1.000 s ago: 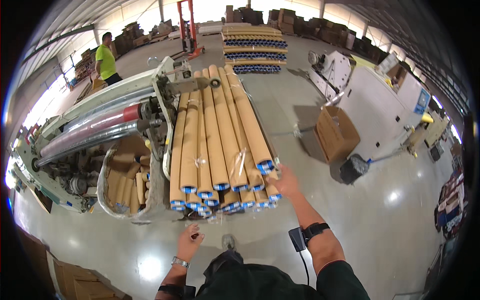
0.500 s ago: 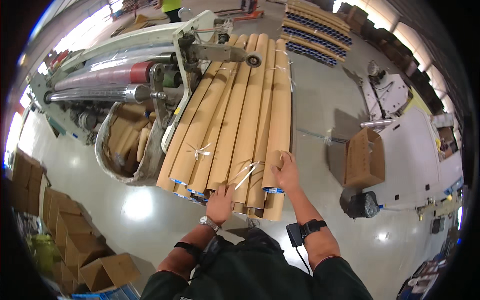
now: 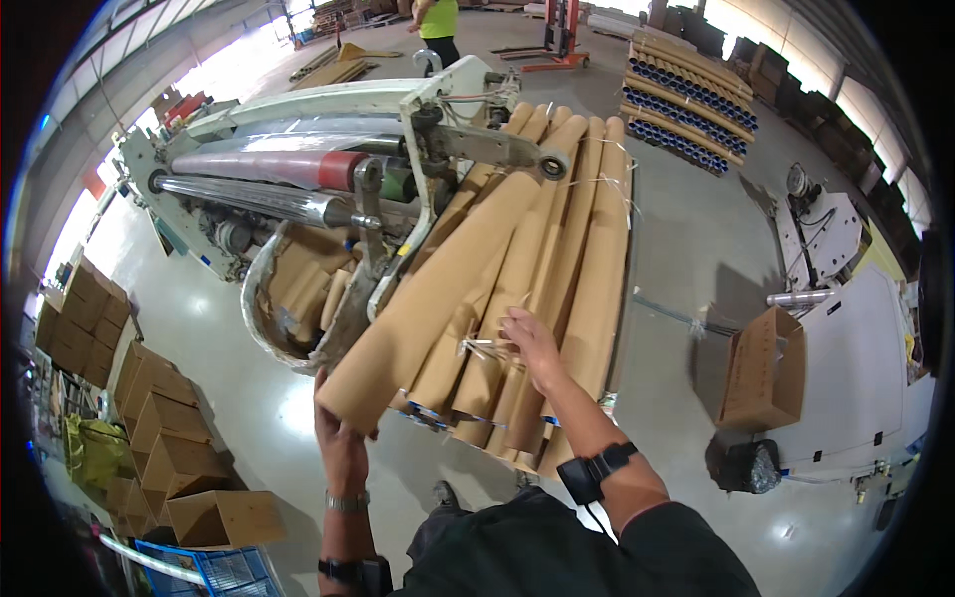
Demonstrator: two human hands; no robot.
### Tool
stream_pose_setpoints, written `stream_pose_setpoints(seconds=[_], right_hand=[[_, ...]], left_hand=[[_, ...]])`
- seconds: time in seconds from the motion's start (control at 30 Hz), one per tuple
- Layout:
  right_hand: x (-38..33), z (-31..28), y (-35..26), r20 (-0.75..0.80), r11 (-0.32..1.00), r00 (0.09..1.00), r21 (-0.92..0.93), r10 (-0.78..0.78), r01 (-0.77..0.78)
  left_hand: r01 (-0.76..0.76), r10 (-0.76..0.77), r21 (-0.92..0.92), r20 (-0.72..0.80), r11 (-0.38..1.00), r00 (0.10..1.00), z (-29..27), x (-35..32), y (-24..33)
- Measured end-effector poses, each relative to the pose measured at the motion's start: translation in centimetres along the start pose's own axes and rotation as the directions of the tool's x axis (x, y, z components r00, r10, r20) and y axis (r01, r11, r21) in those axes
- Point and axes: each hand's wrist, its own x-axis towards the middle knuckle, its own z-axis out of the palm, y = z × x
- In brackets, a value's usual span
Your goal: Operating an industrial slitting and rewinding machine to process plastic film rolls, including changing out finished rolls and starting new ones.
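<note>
A thick brown cardboard tube (image 3: 428, 298) lies slantwise across the stack, its near end lifted off to the left. My left hand (image 3: 343, 443) is wrapped around that near end from below. More cardboard tubes (image 3: 594, 298), several with blue marks at their ends, lie lengthwise beneath it and to its right. Over the middle of this stack is my right hand (image 3: 532, 348), its fingers loosely apart and beside a knotted white tie (image 3: 482, 346). The right fingertips hold nothing that I can make out.
A roller machine (image 3: 298, 174) stands left of the stack, its arm reaching over the tubes. Below it sits a bin of cardboard pieces (image 3: 264, 318). Open cartons (image 3: 224, 517) are at lower left, another carton (image 3: 761, 373) at right. A person (image 3: 438, 25) stands far off.
My left hand has moved left and gripped a tube, swinging its near end leftward and up. My right hand has come off the right-hand tube toward the white tie. The view has shifted.
</note>
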Motion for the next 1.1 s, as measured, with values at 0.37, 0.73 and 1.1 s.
stream_pose_setpoints(seconds=[0.37,0.73,1.1], right_hand=[[7.9,13.2,1.1,-0.006,0.984,0.999,0.173,0.037,-0.035],[11.8,18.8,4.7,-0.29,0.697,0.957,0.691,0.024,0.192],[-14.0,-23.4,-1.7,-0.767,0.792,0.449,-0.124,-0.459,0.597]], left_hand=[[-0.14,0.256,0.256,-0.503,0.956,0.826,-24.9,-3.3,8.3],[-0.204,0.158,0.02,-0.709,0.979,0.687,-49.0,1.4,2.7],[0.429,-0.337,-0.852,0.326,0.299,0.883,-10.8,20.5,-5.5]])
